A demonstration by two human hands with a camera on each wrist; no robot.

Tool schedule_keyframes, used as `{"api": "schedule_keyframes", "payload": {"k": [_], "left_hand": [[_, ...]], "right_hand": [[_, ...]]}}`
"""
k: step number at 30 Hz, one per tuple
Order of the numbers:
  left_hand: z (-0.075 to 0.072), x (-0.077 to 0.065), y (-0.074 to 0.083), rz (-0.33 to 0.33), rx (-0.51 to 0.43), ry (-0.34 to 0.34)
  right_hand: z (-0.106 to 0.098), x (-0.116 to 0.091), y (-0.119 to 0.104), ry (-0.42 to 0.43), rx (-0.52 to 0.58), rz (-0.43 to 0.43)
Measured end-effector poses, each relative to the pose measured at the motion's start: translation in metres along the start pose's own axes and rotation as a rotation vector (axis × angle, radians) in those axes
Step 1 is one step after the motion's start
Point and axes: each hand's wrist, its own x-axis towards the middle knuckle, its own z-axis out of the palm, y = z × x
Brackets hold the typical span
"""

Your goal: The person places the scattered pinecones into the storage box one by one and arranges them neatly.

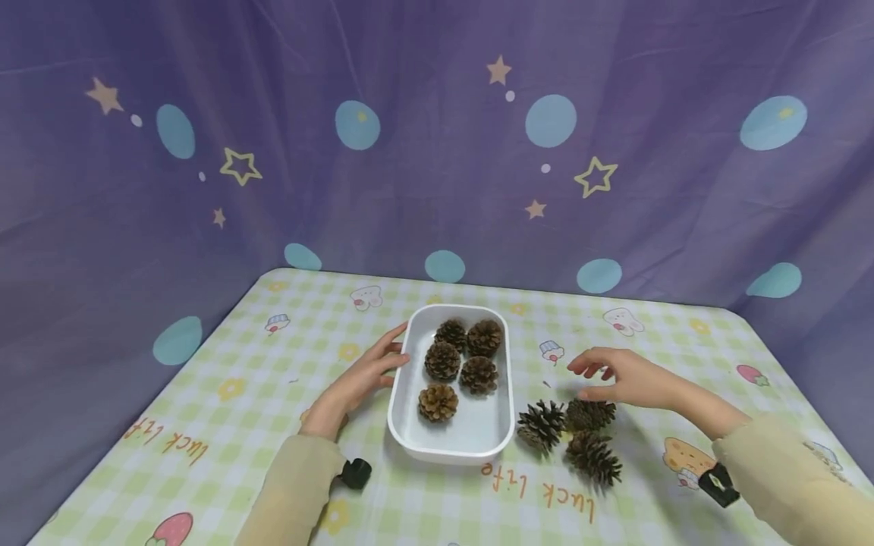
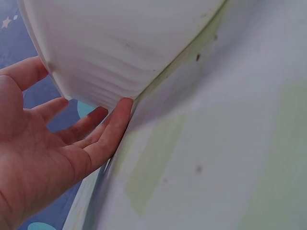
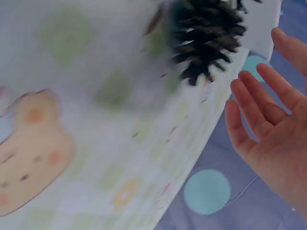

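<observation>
A white plastic tray (image 1: 451,447) stands mid-table with several brown pine cones (image 1: 442,361) in its back and middle part. My left hand (image 1: 365,379) rests against the tray's left side; in the left wrist view its fingertips (image 2: 125,103) touch the outer wall, fingers nearly straight. To the right of the tray lie three darker pine cones (image 1: 592,457) in a cluster. Above the rearmost one hangs my right hand (image 1: 628,378), fingers loosely bent and nothing between them. The right wrist view has this hand (image 3: 278,115) beside a pine cone (image 3: 206,38), apart from it.
A green-and-white checked tablecloth (image 1: 225,440) with printed cartoons and lettering covers the table. Behind and beside it hangs a purple curtain (image 1: 423,197) with stars and blue ovals. Small dark flecks lie on the cloth. Each wrist wears a black strap (image 1: 356,474).
</observation>
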Motion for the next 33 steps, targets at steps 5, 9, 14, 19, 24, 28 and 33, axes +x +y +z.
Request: {"api": "schedule_keyframes", "payload": {"k": [5, 9, 14, 19, 24, 28, 33], "left_hand": [[-0.001, 0.0, 0.002, -0.013, 0.006, 0.012], [-0.001, 0.0, 0.002, -0.013, 0.002, 0.012], [0.0, -0.001, 0.001, -0.008, -0.01, 0.001], [0.0, -0.001, 0.0, -0.006, 0.0, -0.009], [0.001, 0.001, 0.0, -0.001, 0.004, -0.007], [0.001, 0.001, -0.001, 0.0, 0.007, -0.011], [0.0, 0.001, 0.001, -0.003, 0.008, -0.006]], "right_hand": [[-0.002, -0.017, 0.008, -0.071, 0.063, 0.084], [0.001, -0.025, 0.014, -0.09, 0.1, 0.106], [0.009, -0.029, 0.02, -0.089, 0.115, 0.087], [0.014, -0.028, 0.023, -0.092, 0.093, 0.094], [0.016, -0.028, 0.025, -0.099, 0.106, 0.103], [0.016, -0.027, 0.024, -0.083, 0.097, 0.102], [0.011, -0.023, 0.019, -0.02, 0.033, 0.079]]}}
